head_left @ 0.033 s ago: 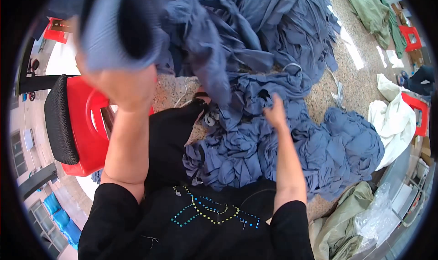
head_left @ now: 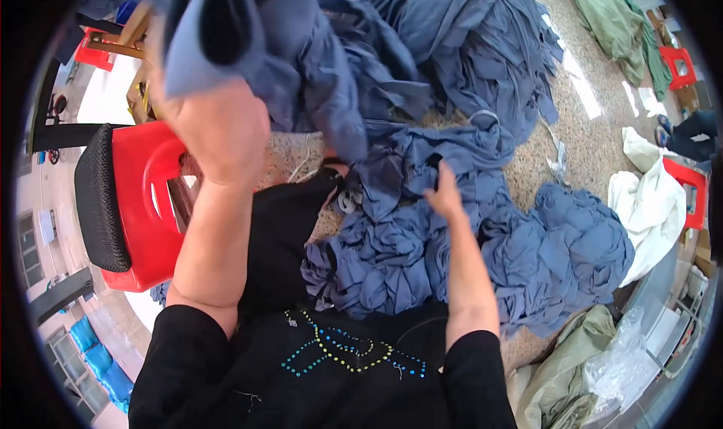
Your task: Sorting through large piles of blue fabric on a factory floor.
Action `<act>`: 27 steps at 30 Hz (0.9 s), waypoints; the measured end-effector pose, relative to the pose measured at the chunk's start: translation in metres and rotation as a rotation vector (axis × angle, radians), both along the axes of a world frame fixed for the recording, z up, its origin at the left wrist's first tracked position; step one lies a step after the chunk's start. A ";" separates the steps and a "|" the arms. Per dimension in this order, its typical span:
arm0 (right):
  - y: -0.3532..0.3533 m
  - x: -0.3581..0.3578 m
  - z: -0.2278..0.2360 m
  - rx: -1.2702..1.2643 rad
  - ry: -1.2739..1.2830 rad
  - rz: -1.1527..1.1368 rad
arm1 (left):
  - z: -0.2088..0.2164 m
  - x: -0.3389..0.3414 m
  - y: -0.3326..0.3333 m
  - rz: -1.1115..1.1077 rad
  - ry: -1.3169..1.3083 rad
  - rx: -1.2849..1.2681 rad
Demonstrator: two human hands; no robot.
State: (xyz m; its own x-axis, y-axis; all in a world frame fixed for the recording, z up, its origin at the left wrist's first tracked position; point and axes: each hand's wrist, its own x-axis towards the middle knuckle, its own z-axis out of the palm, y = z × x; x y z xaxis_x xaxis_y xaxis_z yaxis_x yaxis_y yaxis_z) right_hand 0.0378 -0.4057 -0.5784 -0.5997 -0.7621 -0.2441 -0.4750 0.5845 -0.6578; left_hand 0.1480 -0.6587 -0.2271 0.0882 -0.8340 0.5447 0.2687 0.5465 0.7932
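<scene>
So the left hand (head_left: 218,131) is up high with a blue-grey cloth (head_left: 192,56) bunched at its fingers, pretty motion-blurred. Looks like they're curled shut on it, but the cloth hides the tips so I can't tell how tight. That cloth hangs up front, left of center, just short of the big blue-grey heap (head_left: 489,60). Right hand (head_left: 446,195) is over the nearer crumpled pile (head_left: 384,263), fingers loosely spread, thumb out, nothing gripped that I can see; can't tell if it's actually touching fabric. I'd call the step in hand lifting and handling that one piece. Next move, imo, calls for a firm left grip and the right fingers closing on only one layer, since everything's so tangled.
</scene>
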 end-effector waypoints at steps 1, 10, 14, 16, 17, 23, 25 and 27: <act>-0.032 0.026 0.016 0.143 -0.111 0.026 | -0.010 0.018 -0.021 -0.201 0.011 0.118; 0.010 0.036 -0.033 0.216 -0.010 -0.068 | -0.024 -0.005 0.020 -0.591 -0.311 0.469; 0.015 0.035 -0.010 0.137 -0.171 -0.115 | -0.019 -0.011 0.054 -0.663 -0.372 0.533; 0.015 0.034 0.003 0.149 -0.229 -0.185 | -0.031 -0.022 0.059 -0.661 -0.325 0.422; 0.013 0.034 0.008 0.130 -0.274 -0.207 | -0.030 -0.024 0.060 -0.694 -0.294 0.446; 0.022 0.027 0.018 0.149 -0.307 -0.203 | -0.030 -0.041 0.064 -0.728 -0.329 0.350; 0.029 0.023 0.023 0.127 -0.305 -0.240 | -0.025 -0.049 0.073 -0.707 -0.314 0.343; 0.035 0.026 0.031 0.121 -0.372 -0.301 | -0.035 -0.055 0.074 -0.714 -0.321 0.414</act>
State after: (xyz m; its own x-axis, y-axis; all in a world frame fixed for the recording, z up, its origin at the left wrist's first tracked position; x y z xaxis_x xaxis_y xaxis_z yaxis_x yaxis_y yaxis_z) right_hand 0.0638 -0.3707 -0.5471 -0.6444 -0.5217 -0.5591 -0.0195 0.7421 -0.6700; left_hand 0.0932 -0.5846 -0.2619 -0.6339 -0.7675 0.0954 0.1659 -0.0144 0.9860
